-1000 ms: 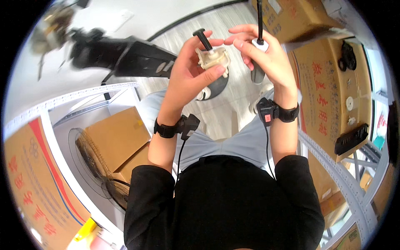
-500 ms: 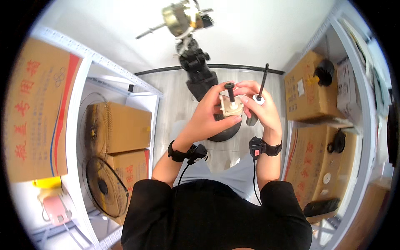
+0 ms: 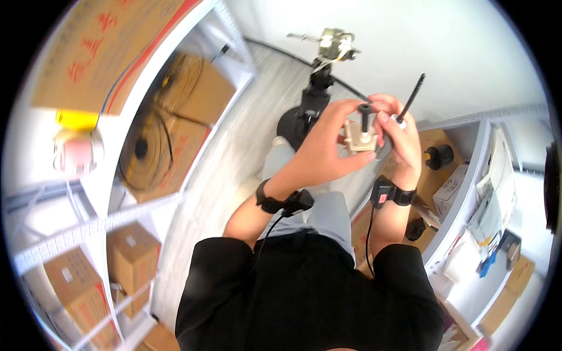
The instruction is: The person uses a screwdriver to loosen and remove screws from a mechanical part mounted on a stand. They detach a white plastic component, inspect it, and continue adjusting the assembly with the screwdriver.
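Note:
My left hand [image 3: 325, 137] is closed round a small cream plastic block [image 3: 354, 140] with a black-headed post [image 3: 365, 117] standing up from it. The thumb lies along its near side. My right hand [image 3: 407, 137] is closed on a screwdriver [image 3: 415, 93] whose dark shaft points up and to the right; the fingers partly cover its handle. Some right fingers also reach to the block's right side; whether they touch it I cannot tell. Beyond my hands stands a fan's bare motor [image 3: 335, 44] on a black stand [image 3: 315, 99], touched by neither hand.
On the left, a white shelf [image 3: 93, 216] holds cardboard boxes [image 3: 134, 257], round wire fan guards [image 3: 143, 149] and a pink item [image 3: 75, 155]. Another shelf [image 3: 456, 225] on the right carries boxes, a black part [image 3: 439, 157] and papers. A white wall is ahead.
My view has turned to the right, so the shelves and fan stand appear rotated. Both hands keep their hold on the cream block and the screwdriver.

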`<state>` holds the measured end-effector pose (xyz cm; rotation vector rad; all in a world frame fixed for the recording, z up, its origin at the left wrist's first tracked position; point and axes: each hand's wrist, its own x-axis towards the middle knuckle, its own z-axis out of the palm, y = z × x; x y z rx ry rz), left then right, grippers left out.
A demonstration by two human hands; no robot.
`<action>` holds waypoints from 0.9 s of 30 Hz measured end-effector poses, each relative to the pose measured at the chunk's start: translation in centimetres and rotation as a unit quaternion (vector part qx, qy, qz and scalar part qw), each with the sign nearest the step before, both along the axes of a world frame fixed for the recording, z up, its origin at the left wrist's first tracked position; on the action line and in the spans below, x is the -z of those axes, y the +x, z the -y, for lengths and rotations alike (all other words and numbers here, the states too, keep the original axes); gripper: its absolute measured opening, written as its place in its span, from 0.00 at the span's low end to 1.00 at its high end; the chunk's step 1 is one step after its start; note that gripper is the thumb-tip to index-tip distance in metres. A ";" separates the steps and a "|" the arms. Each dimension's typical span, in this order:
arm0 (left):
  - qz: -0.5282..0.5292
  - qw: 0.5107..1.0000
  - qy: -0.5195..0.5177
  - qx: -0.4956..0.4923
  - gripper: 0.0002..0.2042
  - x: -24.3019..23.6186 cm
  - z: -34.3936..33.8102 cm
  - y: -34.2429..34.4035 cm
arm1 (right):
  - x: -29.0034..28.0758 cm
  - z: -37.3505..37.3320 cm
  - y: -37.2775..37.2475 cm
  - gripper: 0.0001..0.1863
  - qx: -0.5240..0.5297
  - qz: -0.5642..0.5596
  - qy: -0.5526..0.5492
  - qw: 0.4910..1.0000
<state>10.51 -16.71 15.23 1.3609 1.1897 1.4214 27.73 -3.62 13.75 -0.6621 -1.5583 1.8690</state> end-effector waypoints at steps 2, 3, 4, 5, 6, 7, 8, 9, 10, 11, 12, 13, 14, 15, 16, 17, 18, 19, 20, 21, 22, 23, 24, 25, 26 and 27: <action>0.013 0.999 0.001 -0.032 0.37 -0.6 1.2 1.3 | 0.0 0.4 0.2 0.21 0.024 0.040 0.002 0.999; 0.016 0.999 0.004 -0.032 0.37 -0.8 1.6 1.8 | -0.3 0.8 0.3 0.21 0.025 0.042 -0.009 0.999; 0.014 0.999 0.013 -0.038 0.38 -1.0 2.0 2.2 | -0.4 0.8 0.7 0.21 0.001 0.049 -0.010 0.999; 0.025 0.999 0.006 -0.023 0.37 -0.7 2.3 2.5 | -0.8 1.5 0.9 0.21 -0.015 0.047 -0.012 0.999; 0.004 0.999 0.016 -0.042 0.37 -0.6 2.6 2.8 | -0.8 2.0 1.0 0.21 -0.024 0.044 -0.013 0.999; -0.017 0.998 0.026 -0.059 0.37 -0.6 2.9 3.0 | -0.5 1.7 1.2 0.21 -0.058 0.057 -0.005 0.997; -0.038 0.996 0.036 -0.075 0.37 -0.5 3.2 3.3 | -0.2 2.3 0.9 0.21 -0.049 0.065 -0.011 0.997; -0.024 0.996 0.034 -0.072 0.37 -0.3 3.5 3.5 | -0.5 3.1 0.5 0.22 -0.035 0.075 -0.017 0.996; -0.014 0.996 0.032 -0.081 0.36 -0.4 3.8 3.7 | -0.5 3.8 0.3 0.22 -0.020 0.085 -0.024 0.996; -0.004 0.996 0.031 -0.089 0.34 -0.6 4.1 3.9 | -0.1 4.4 0.2 0.21 0.005 0.101 -0.036 0.994; 0.008 0.995 0.031 -0.094 0.32 -0.8 4.5 4.0 | 0.3 4.8 0.2 0.21 0.000 0.097 -0.035 0.995; 0.011 0.995 0.017 -0.094 0.32 -0.6 5.2 3.9 | 0.7 5.1 0.3 0.20 -0.004 0.094 -0.034 0.995; 0.015 0.995 0.004 -0.094 0.32 -0.4 5.9 3.8 | 1.1 5.6 0.2 0.20 -0.009 0.091 -0.033 0.995; 0.016 0.996 -0.005 -0.092 0.32 -0.4 6.3 3.5 | 1.3 6.0 0.0 0.19 -0.011 0.087 -0.008 0.996; 0.016 0.995 -0.015 -0.098 0.34 0.2 6.9 3.1 | 1.4 6.4 -0.3 0.19 -0.014 0.084 0.016 0.996; 0.016 0.994 -0.025 -0.105 0.35 1.2 7.6 2.5 | 1.5 6.9 -0.8 0.18 -0.017 0.081 0.041 0.996; 0.014 0.993 -0.033 -0.112 0.36 1.9 8.2 2.1 | 1.6 7.3 -1.3 0.17 -0.025 0.077 0.018 0.997; -0.007 0.991 -0.033 -0.133 0.37 2.5 8.9 1.5 | 1.8 7.8 -2.1 0.17 -0.034 0.073 -0.006 0.997; -0.029 0.987 -0.032 -0.154 0.37 2.9 9.9 0.7 | 2.0 8.3 -3.0 0.16 -0.044 0.069 -0.029 0.996; -0.048 0.984 -0.031 -0.172 0.37 3.5 10.9 -0.5 | 2.9 9.2 -4.0 0.15 -0.048 0.065 -0.041 0.996; -0.045 0.980 -0.046 -0.187 0.38 4.4 12.1 -1.8 | 3.5 9.9 -5.2 0.16 -0.099 0.041 -0.046 0.993; -0.041 0.976 -0.061 -0.203 0.38 5.5 13.5 -3.2 | 4.1 10.8 -6.7 0.16 -0.126 0.040 -0.055 0.990; -0.035 0.973 -0.076 -0.216 0.38 6.1 14.9 -4.7 | 4.4 12.0 -8.5 0.16 -0.152 0.041 -0.064 0.985; -0.023 0.969 -0.091 -0.227 0.37 6.1 16.7 -6.2 | 5.1 13.4 -10.3 0.16 -0.160 0.057 -0.065 0.983; 0.022 0.964 -0.127 -0.231 0.36 7.2 18.0 -7.7 | 5.9 14.5 -12.2 0.15 -0.170 0.074 -0.068 0.980; 0.067 0.957 -0.162 -0.230 0.35 8.9 19.6 -9.4 | 6.7 15.7 -14.1 0.15 -0.176 0.090 -0.071 0.978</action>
